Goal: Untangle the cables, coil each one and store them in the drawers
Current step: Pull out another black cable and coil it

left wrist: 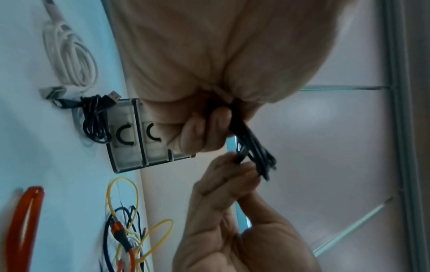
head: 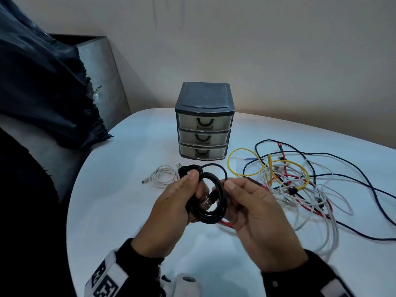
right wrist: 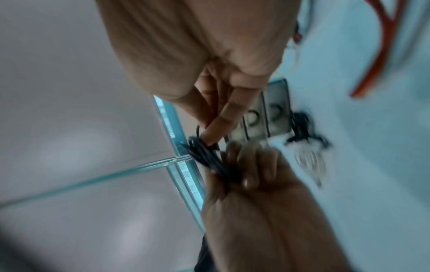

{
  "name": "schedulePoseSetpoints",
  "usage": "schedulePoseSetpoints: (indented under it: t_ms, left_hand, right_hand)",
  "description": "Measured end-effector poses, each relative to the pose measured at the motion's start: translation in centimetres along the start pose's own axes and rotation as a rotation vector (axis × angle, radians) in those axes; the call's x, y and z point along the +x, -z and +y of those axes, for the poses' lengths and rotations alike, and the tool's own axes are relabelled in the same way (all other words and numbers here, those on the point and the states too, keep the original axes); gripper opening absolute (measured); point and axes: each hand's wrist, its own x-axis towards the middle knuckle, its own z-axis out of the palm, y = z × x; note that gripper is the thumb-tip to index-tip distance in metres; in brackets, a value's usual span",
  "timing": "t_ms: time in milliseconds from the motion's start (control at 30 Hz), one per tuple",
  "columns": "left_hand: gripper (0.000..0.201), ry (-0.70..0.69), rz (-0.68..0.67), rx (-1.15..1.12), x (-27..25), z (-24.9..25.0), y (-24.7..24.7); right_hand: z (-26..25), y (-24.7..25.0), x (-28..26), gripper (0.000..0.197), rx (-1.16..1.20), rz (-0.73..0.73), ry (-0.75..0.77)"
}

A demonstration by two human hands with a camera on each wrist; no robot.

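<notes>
as left hand (head: 171, 202) grips black coil (head: 211, 202), right hand (head: 255, 213) pinches strand

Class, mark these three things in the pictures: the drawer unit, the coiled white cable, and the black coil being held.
drawer unit (head: 204, 97): head view, on its dark lid.
coiled white cable (head: 164, 176): head view, on the loops.
black coil (head: 211, 213): head view, on its lower strands.
</notes>
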Motion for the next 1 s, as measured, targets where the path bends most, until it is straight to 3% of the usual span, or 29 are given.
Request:
schedulePoseSetpoints:
  t_ms: [67,267,300,433,500,567,700,800,900,1000]
  left_hand:
    - [0.044,-0.023,0.039,0.073,0.0,-0.1,-0.1]
    - [0.04,-0.281,0.129,0.451,0.3,-0.3,-0.1]
    - [0.039,-0.318,0.141,0.526,0.2,-0.4,-0.2]
    - [0.043,-0.394,0.166,0.641,0.1,-0.5,-0.2]
    - [0.039,-0.412,0.185,0.662,0.1,-0.6,0.0]
    - [0.036,-0.429,0.204,0.697,0.1,-0.8,0.2]
    - [0.035,-0.418,0.24,0.738,0.4,-0.5,0.3]
    - [0.037,-0.343,0.276,0.692,0.8,-0.3,0.9]
    - [0.042,-0.263,0.289,0.563,0.7,0.1,1.1]
    - [0.043,-0.193,0.261,0.371,0.1,0.4,0.4]
  right_hand:
    - [0.4,-0.3,-0.1,0.021,0.138,-0.053,-0.074]
    - [0.4,-0.7,-1.1,0.03,0.165,-0.128,-0.254]
    - [0.4,-0.8,-1.2,0.031,0.094,-0.118,-0.226]
    - [1.3,-0.6,-1.2,0.02,-0.549,0.005,0.06]
    - [1.7,-0.3,-0.9,0.006,-0.691,0.029,0.166]
    - [2.1,0.2,-0.7,0.015,-0.828,0.053,0.284]
    - [1.6,0.7,-1.0,0.016,-0.925,0.085,0.47]
    - [0.5,0.5,-1.7,0.022,-0.85,0.084,0.536]
    - [0.2,0.0,-2.5,0.02,-0.735,0.042,0.489]
    - [0.6,0.4,-2.2,0.019,-0.762,-0.024,0.293]
